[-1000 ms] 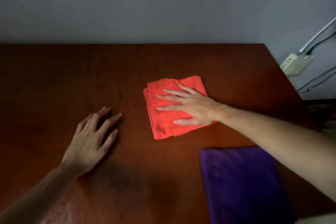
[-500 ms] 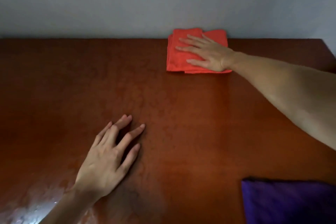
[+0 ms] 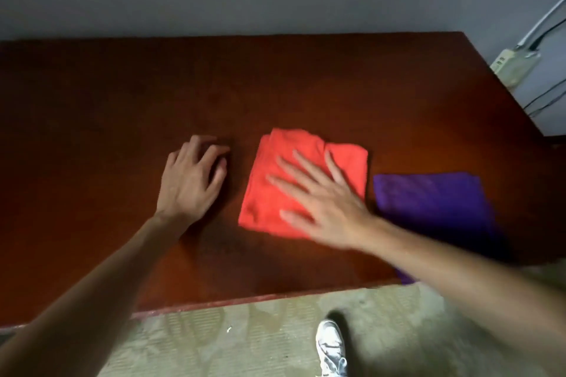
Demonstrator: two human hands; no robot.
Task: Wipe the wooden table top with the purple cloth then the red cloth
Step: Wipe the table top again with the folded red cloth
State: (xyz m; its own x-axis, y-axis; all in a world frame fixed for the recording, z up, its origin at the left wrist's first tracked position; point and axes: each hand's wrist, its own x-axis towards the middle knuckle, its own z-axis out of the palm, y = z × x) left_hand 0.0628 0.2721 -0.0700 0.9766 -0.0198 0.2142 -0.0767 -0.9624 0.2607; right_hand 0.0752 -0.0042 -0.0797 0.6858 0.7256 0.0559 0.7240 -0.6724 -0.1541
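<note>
The folded red cloth [image 3: 275, 190] lies on the wooden table top [image 3: 122, 101], near its front middle. My right hand [image 3: 324, 202] lies flat on it with fingers spread, pressing it down; the hand is blurred by motion. The folded purple cloth [image 3: 428, 202] rests just right of the red one, by the table's front right corner, partly hidden under my right forearm. My left hand [image 3: 190, 184] rests on the bare wood left of the red cloth, fingers loosely curled, holding nothing.
A grey wall runs behind the table. A white power strip [image 3: 514, 66] with cables hangs on the wall at the far right. The table's front edge is close to me, with a greenish floor and my white shoe [image 3: 330, 346] below it.
My right hand has pulled the red cloth from the table's back edge to the front middle, next to the purple cloth. The view has tilted down, showing the front edge and floor.
</note>
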